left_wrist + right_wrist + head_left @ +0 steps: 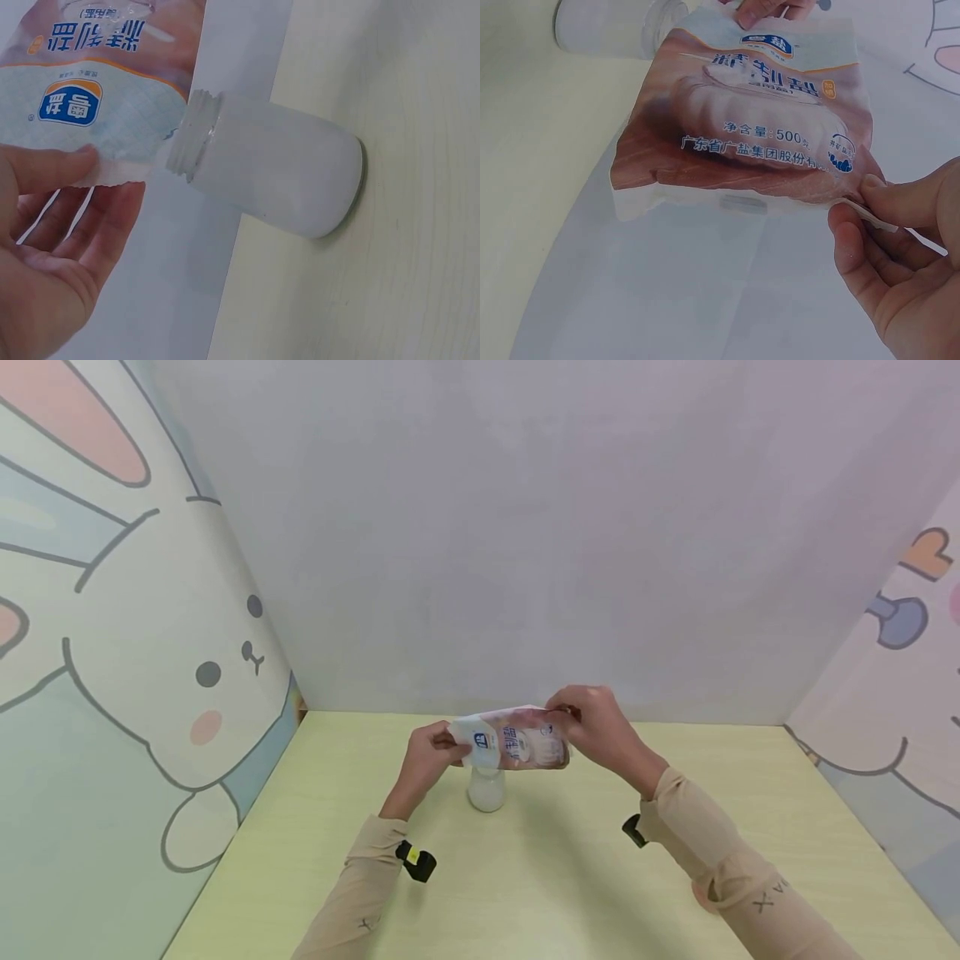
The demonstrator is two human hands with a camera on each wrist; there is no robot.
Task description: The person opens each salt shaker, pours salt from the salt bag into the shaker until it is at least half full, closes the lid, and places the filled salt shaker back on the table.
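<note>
Both hands hold a printed salt bag (525,745), tilted over an upright glass jar (487,792) on the table. My left hand (429,762) pinches the bag's top edge, thumb on the printed face and fingers behind. A far corner of the bag is gripped by my right hand (600,727), between thumb and fingers. In the left wrist view, one edge of the bag meets the mouth of the jar (277,169); whether they touch I cannot tell. White contents fill most of the jar, up towards its threaded neck. The bag's front reads 500 g in the right wrist view.
The pale yellow tabletop (480,893) stretches out below the arms. Behind it rises a plain grey wall (510,543). Cartoon rabbit panels stand at the left (150,693) and right (900,710). Each wrist wears a black strap device.
</note>
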